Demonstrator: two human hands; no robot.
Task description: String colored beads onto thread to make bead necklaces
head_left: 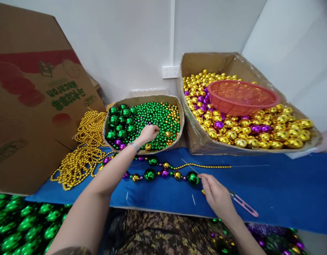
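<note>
My left hand (150,133), with a bracelet at the wrist, reaches over a cardboard box of beads (152,109). Its fingers are pinched together; whatever they hold is too small to make out. In front of the box, my right hand (216,193) pinches the thin string (190,165) at the end of a bead strand. A large green bead (192,177) sits right beside those fingertips. The strand's green, purple and gold beads (164,173) run leftward across the blue cloth. Just right of that hand lies a pink-handled cutter (244,205), partly hidden by it.
A larger box (195,138) of gold and purple beads, topped by a red basket (243,99), stands back right. Gold bead strands (73,166) lie beside a tall carton (33,106) at left. Large green beads (27,223) sit below the table edge. Another person's hand (326,140) shows far right.
</note>
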